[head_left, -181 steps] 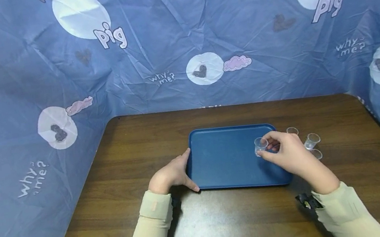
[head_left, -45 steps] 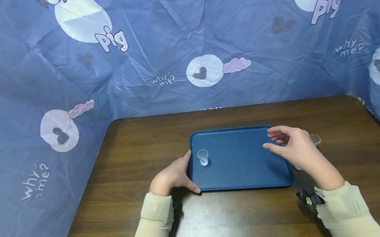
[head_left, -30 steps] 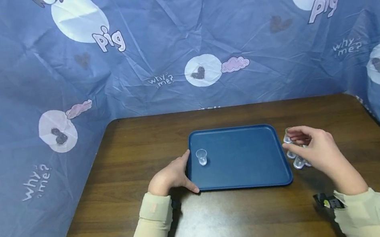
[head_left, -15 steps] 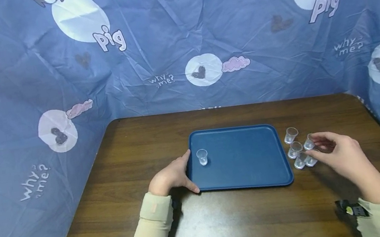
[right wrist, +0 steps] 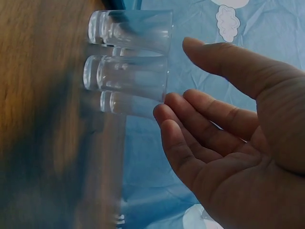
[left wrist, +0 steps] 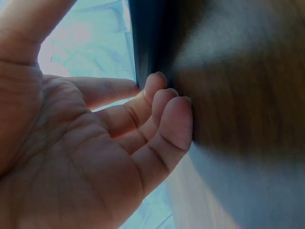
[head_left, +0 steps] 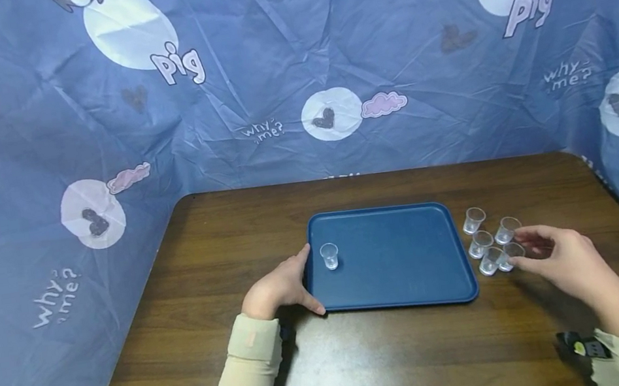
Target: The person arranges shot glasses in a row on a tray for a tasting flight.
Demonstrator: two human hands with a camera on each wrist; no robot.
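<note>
A blue tray [head_left: 390,261] lies on the wooden table, with one small clear plastic cup [head_left: 329,256] upright near its left end. At the tray's left edge rests my left hand [head_left: 280,286], thumb and index finger spread along the rim; the left wrist view shows its other fingers bent loosely by the tabletop. Several more clear cups [head_left: 489,260] stand bunched just right of the tray. My right hand [head_left: 568,259] is beside the front right cup [head_left: 512,255], thumb and fingers apart, holding nothing. In the right wrist view, the fingertips [right wrist: 172,102] are close to the cups' rims; contact is unclear.
The brown wooden table [head_left: 220,232] spreads around the tray, its back corners rounded. A blue patterned cloth [head_left: 246,83] hangs behind the table and along both sides. A dark wrist device [head_left: 585,345] sits at my right sleeve.
Six seconds ago my right hand held a cup above the tray; that cup later stands at the tray's left. The right hand has moved right to the grouped cups. The left hand stays put.
</note>
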